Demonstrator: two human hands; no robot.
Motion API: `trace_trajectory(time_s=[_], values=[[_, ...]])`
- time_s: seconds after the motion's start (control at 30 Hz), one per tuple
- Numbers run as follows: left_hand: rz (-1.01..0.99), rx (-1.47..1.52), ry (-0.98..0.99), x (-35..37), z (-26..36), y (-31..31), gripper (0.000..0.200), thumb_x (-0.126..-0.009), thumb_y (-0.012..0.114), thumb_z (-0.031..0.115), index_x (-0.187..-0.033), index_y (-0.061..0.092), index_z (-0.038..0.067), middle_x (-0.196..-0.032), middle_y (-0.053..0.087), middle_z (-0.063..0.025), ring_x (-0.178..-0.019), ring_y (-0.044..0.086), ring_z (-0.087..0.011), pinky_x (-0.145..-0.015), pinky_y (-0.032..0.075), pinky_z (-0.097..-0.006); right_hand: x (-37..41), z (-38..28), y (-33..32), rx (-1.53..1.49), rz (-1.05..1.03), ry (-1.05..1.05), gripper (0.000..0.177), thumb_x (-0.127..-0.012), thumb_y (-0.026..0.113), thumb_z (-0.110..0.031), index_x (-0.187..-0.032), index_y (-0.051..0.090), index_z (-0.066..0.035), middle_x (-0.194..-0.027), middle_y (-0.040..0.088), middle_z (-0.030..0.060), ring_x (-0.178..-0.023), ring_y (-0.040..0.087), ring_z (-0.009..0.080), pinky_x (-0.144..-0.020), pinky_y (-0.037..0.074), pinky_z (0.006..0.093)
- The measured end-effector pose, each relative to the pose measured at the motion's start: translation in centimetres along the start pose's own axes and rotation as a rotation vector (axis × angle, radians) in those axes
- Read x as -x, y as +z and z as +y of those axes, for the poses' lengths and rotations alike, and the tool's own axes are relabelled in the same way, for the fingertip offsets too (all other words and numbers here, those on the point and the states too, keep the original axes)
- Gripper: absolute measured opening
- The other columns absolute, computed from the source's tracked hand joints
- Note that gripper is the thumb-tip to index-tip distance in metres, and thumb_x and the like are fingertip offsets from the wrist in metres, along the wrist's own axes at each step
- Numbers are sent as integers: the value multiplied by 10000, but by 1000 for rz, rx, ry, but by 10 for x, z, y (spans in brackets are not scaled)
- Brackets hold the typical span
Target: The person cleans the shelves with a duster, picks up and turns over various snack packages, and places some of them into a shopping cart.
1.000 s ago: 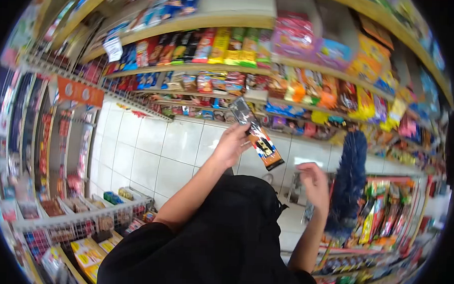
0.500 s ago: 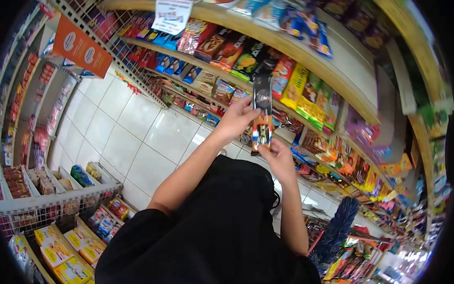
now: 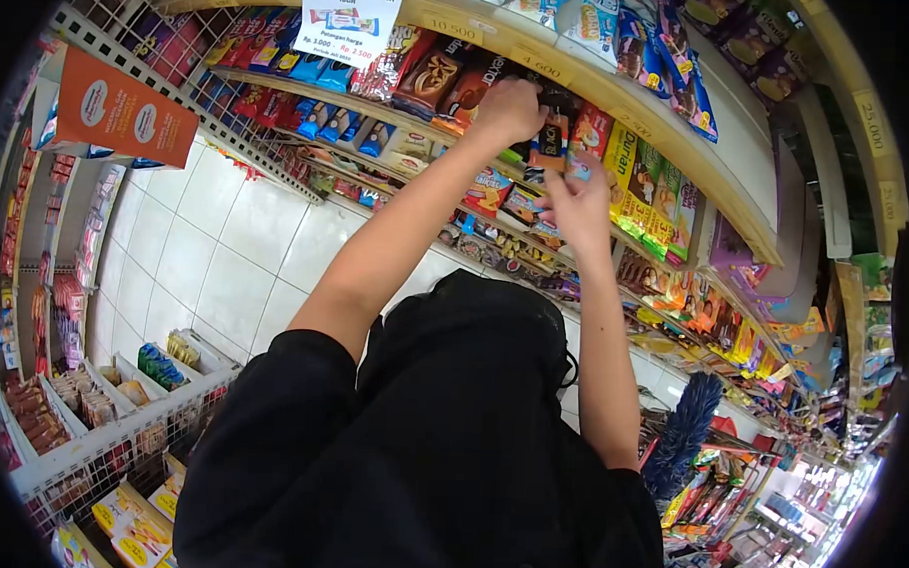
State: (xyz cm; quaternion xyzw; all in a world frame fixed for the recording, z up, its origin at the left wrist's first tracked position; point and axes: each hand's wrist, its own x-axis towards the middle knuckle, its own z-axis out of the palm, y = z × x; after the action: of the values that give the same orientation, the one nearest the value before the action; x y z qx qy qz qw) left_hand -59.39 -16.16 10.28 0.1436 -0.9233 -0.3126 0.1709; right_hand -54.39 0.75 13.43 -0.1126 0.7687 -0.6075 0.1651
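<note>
A black and orange snack packet point(image 3: 549, 145) stands in the upper row of packets on the shelf, between my two hands. My left hand point(image 3: 511, 113) reaches in at the packet's upper left, its fingers curled and closed; what they grip is hidden. Just below and right of the packet is my right hand point(image 3: 581, 200), thumb and fingers apart, close to its lower edge. Contact there is hard to make out. A brown chocolate packet point(image 3: 432, 81) is left of my left hand, and a yellow packet point(image 3: 631, 170) is right of my right hand.
A yellow shelf edge with price labels point(image 3: 542, 62) runs above my hands. A white promotion card point(image 3: 352, 20) hangs at upper left. Lower shelves hold more snacks. A blue duster point(image 3: 684, 437) is at right, a white wire rack point(image 3: 119, 443) at lower left.
Both hands have moved up to the shelf row. The packet, held between them in front of the shelf before, is now among the other packets, and my right hand's fingers have spread.
</note>
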Motion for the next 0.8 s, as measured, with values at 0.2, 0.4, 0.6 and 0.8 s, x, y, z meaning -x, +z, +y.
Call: trace_trajectory(time_s=[0.2,0.4,0.6,0.8], values=[[-39,-38,72,4,12,-13,312,-778,640,294,-949,655,33,-950,649,-151,-923,601,-323,-826,472,-416,0,21,10,349,47,-119,508,-791,631,-154,-1216,412,17,-663,633,131,-575,649,239,-576,491,344],[213,-43,283,-7,3,13,291,-792,620,279,-988,629,64,-940,638,-161,-913,593,-339,-792,473,-435,-10,11,9,612,120,-199,397,-803,634,-224,-1140,544,-34,-655,634,150,-617,635,321,-588,494,394],[193,-60,282,-11,4,20,295,-780,618,278,-988,623,69,-970,618,-181,-908,577,-370,-778,460,-460,-12,13,11,807,216,-269,318,-822,605,-278,-1102,592,-127,-671,616,205,-646,611,389,-599,492,454],[166,-61,462,26,28,-9,189,-800,567,151,-928,628,26,-941,618,-174,-896,565,-365,-773,444,-447,24,-18,-4,490,94,-303,219,-841,585,-245,-1022,595,-121,-591,594,145,-558,597,336,-520,467,404]])
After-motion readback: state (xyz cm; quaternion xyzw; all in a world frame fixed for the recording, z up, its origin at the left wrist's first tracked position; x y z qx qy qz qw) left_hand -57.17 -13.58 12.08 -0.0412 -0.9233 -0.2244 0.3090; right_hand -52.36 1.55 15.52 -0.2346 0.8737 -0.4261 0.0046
